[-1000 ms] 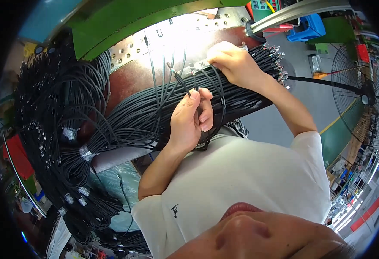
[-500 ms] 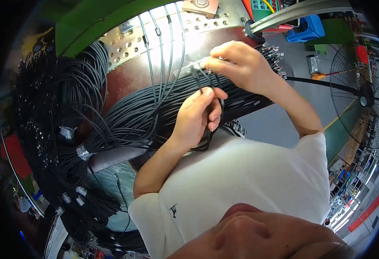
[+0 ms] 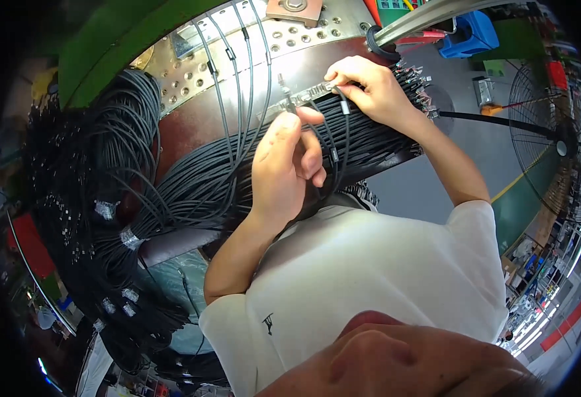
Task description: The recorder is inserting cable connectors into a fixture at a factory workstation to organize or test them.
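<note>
My left hand (image 3: 278, 162) is closed, with thumb and index finger pinching a black cable end; its pale connector (image 3: 281, 81) points up past the fingertips. Beyond it lies a narrow clear strip (image 3: 312, 94) with a row of small connectors along it. At the strip's right end my right hand (image 3: 373, 89) is closed in a pinch on a cable, whose black lead (image 3: 347, 135) hangs down from the fingertips with a small light-coloured sleeve on it. Under both hands runs a thick bundle of black cables (image 3: 198, 165) across the bench.
Several single cables (image 3: 241, 99) hang down in front of a perforated metal plate (image 3: 284, 43). A green machine part (image 3: 125, 46) fills the upper left. More coiled cables (image 3: 128, 119) pile up at the left. A black fan (image 3: 558, 149) stands at the right, beyond a blue stool (image 3: 470, 34).
My left hand has moved up and left, bringing a cable end upright near the strip. The right fingertips have shifted a little right and up, and the cable below them now shows.
</note>
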`<state>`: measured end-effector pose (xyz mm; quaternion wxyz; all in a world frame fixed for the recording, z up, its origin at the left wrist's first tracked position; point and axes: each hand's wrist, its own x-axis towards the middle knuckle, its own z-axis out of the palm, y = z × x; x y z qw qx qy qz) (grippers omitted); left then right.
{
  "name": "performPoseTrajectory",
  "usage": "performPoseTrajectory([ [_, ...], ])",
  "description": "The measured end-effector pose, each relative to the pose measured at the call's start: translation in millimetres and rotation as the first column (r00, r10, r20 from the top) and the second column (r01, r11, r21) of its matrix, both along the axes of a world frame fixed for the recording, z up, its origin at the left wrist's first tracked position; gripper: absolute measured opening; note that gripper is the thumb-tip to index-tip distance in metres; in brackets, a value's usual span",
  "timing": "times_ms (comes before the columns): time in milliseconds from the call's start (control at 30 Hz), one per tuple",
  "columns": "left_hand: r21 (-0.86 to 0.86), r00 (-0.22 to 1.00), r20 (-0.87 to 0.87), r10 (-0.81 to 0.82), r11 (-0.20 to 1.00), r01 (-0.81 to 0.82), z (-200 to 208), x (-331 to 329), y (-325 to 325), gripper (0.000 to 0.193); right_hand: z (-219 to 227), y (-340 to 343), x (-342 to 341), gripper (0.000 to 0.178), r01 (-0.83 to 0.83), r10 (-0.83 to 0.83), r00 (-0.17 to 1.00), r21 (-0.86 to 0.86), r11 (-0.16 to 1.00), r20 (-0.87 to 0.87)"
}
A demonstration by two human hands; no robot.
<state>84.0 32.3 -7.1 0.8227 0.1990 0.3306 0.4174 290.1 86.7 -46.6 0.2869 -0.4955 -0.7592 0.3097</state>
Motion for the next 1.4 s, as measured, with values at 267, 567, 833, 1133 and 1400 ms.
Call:
performPoseTrajectory([
  [267, -0.178, 0.930, 0.353, -0.101, 0.969, 0.173, -15.1, 4.4, -2.7, 0.024, -2.2, 6.6, 2.9, 0.010, -0.085, 0.078, 0.995, 0.121, 0.989, 0.064],
  [567, -0.158, 0.904, 0.265, -0.337, 0.909, 0.385, -2.6, 13.4, 8.0, 0.027, 23.5, -2.2, -8.2, 0.018, -0.271, 0.081, 0.945, 0.619, 0.737, 0.318],
  [833, 0.408, 0.625, -0.780, 0.008, 0.764, 0.499, 15.9, -28.6, 3.9, 0.021, -6.6, -1.9, 19.1, 0.014, -0.019, -0.021, 0.993, 0.329, 0.944, 0.117],
  [1133, 0.408, 0.753, -0.619, 0.224, 0.911, 0.065, -17.2, -109.6, 115.6, 0.033, 1.5, 12.9, 28.7, 0.007, -0.086, 0.081, 0.989, 0.031, 0.996, 0.122],
  [1400, 0.176, 0.999, -0.054, 0.005, 0.984, 0.005, -65.7, -54.7, 168.6, 0.036, -4.1, 6.5, 13.2, 0.008, -0.107, 0.072, 0.983, 0.214, 0.971, 0.167],
])
